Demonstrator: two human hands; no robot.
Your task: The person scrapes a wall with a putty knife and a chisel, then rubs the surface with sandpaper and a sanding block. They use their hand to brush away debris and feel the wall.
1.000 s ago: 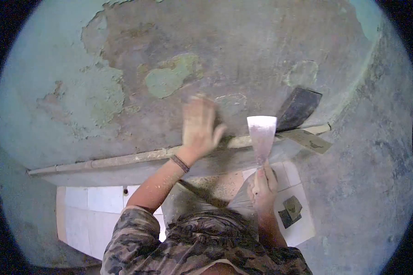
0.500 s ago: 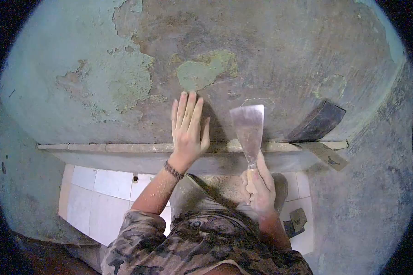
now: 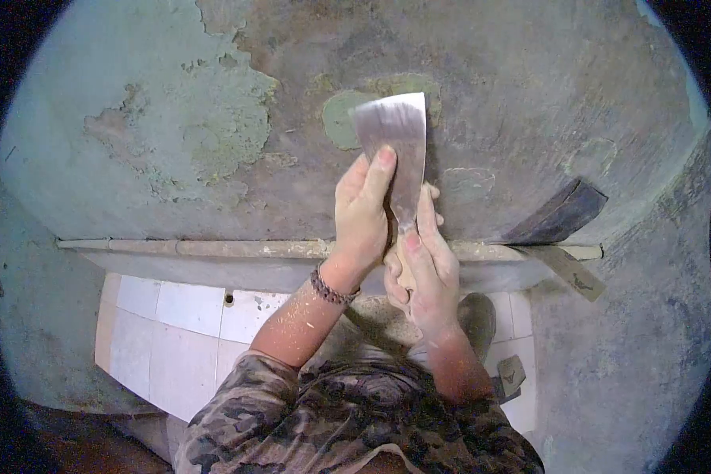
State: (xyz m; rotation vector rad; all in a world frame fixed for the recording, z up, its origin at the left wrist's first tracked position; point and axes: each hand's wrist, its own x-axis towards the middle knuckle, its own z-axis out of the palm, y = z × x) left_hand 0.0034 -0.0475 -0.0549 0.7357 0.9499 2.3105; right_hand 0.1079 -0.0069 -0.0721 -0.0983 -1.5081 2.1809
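My right hand point(image 3: 430, 280) is closed around the light handle of a wide putty knife point(image 3: 407, 170), its metal blade pointing up toward the wall. My left hand point(image 3: 363, 209) grips the left side of that blade, thumb on its face and the other fingers hidden behind it. Behind the blade's upper left, a small green paint patch point(image 3: 338, 120) shows on the scraped grey-brown wall point(image 3: 316, 47). To the left spreads a larger area of flaking green paint point(image 3: 221, 126).
A thin pipe point(image 3: 253, 249) runs along the wall's lower part. At its right end rest a dark curved sheet point(image 3: 561, 213) and a brown strip point(image 3: 569, 272). Below lie white floor tiles point(image 3: 186, 347), a shoe point(image 3: 475, 324) and a small brown piece point(image 3: 512, 373).
My left hand has come off the wall, moved right and taken hold of the blade. My right hand has raised the putty knife up and to the left.
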